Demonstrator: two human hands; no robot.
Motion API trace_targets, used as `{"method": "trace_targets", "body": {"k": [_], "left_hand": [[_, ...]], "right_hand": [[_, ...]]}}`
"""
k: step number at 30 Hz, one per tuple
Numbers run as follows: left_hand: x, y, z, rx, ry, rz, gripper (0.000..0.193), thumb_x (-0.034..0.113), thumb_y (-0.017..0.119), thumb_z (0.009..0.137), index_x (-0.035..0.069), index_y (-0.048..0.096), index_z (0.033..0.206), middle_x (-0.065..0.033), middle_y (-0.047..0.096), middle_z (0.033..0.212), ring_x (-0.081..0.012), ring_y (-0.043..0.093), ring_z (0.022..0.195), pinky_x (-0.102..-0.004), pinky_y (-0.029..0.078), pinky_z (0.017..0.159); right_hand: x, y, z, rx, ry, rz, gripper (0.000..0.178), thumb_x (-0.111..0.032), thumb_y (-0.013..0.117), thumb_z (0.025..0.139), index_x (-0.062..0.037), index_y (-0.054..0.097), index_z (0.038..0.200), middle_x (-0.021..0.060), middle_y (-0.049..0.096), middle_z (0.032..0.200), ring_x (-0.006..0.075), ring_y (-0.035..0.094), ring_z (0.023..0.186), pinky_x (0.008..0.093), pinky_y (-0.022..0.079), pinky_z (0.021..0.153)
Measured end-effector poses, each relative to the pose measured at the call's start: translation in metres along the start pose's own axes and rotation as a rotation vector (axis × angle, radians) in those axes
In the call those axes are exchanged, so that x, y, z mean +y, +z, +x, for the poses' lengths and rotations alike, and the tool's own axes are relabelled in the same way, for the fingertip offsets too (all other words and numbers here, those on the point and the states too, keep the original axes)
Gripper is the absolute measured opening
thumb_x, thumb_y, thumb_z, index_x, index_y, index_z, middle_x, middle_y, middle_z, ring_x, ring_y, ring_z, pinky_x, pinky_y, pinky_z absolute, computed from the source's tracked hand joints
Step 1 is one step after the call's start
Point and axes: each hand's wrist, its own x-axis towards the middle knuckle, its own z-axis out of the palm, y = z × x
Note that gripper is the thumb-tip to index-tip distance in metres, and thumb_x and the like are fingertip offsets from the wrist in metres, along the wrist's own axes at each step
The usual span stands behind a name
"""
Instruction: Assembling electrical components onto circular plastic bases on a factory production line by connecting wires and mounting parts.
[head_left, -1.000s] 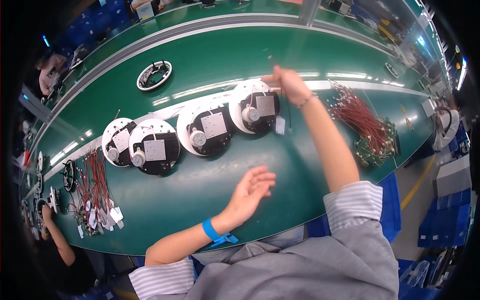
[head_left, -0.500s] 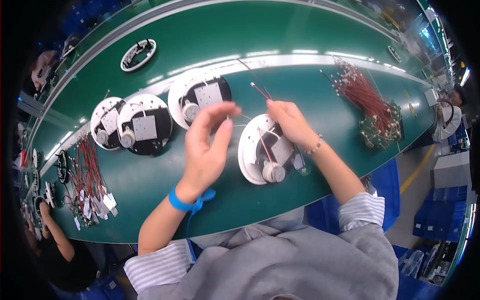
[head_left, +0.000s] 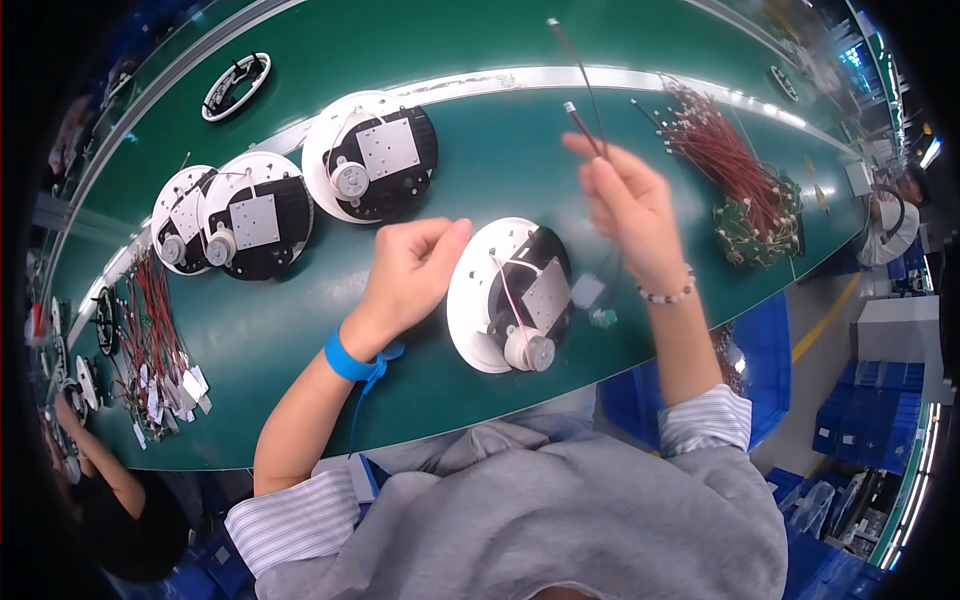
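One disc (head_left: pixel 518 295) now between hands (head_left: pixel 410 265) (head_left: pixel 638 215)

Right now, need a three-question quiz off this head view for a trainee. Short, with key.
1. Which hand holds the wires with white plugs?
2. True or false: the blue wristband and the bead bracelet are on the same arm.
3. What is fitted on the round unit nearest the person?
A) a red lid
B) a square silver plate
C) a glass dome

Key:
1. The right hand.
2. False: opposite arms.
3. B.
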Motion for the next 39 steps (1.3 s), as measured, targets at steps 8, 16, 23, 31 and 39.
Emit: {"method": "trace_targets", "body": {"k": [8,16,23,31,39], "left_hand": [[0.01,-0.002,0.002,-0.002,-0.048,-0.015,0.022,0.012,0.051,0.079,-0.006,0.058,0.069,-0.0007,0.055,0.056,-0.0018,0.043,0.052,-0.0191,0.034,0.044],[0.005,0.002,0.002,0.005,-0.068,-0.264,0.023,0.015,0.049,0.083,-0.005,0.059,0.077,-0.0013,0.058,0.062,-0.002,0.044,0.055,-0.0182,0.034,0.047],[0.008,0.006,0.002,0.139,-0.097,-0.293,0.021,0.016,0.046,0.084,-0.002,0.057,0.085,0.0005,0.055,0.061,-0.0012,0.044,0.055,-0.0166,0.035,0.049],[0.003,0.005,0.001,0.109,-0.097,-0.257,0.023,0.018,0.048,0.084,0.001,0.05,0.068,0.0055,0.045,0.054,0.0008,0.032,0.049,-0.0176,0.024,0.041],[0.006,0.009,-0.001,0.182,-0.012,-0.279,0.022,0.016,0.051,0.082,0.002,0.047,0.065,0.0053,0.045,0.052,0.0011,0.033,0.048,-0.0168,0.025,0.042]], "right_hand": [[-0.014,-0.004,-0.012,-0.258,0.031,-0.288,0.02,-0.012,0.045,0.083,0.0022,0.06,0.083,-0.0037,0.039,0.055,0.0033,0.031,0.046,0.0187,0.024,0.04],[-0.034,-0.011,-0.018,-0.236,-0.047,-0.603,0.011,-0.006,0.058,0.073,0.0041,0.058,0.067,0.0011,0.043,0.054,0.0048,0.036,0.048,0.0204,0.026,0.042],[-0.044,-0.013,-0.015,-0.24,-0.121,-0.702,0.011,-0.006,0.058,0.072,0.0038,0.056,0.066,0.0029,0.046,0.055,0.0057,0.038,0.048,0.0207,0.027,0.042],[-0.04,-0.012,-0.013,-0.212,-0.151,-0.706,0.012,-0.007,0.056,0.074,0.0034,0.056,0.068,0.0043,0.049,0.057,0.0078,0.041,0.049,0.021,0.03,0.043],[-0.024,0.021,-0.016,-0.306,-0.395,-0.794,0.006,-0.006,0.056,0.071,-0.0006,0.058,0.07,0.0099,0.051,0.06,0.0223,0.048,0.05,0.0282,0.036,0.045]]}}
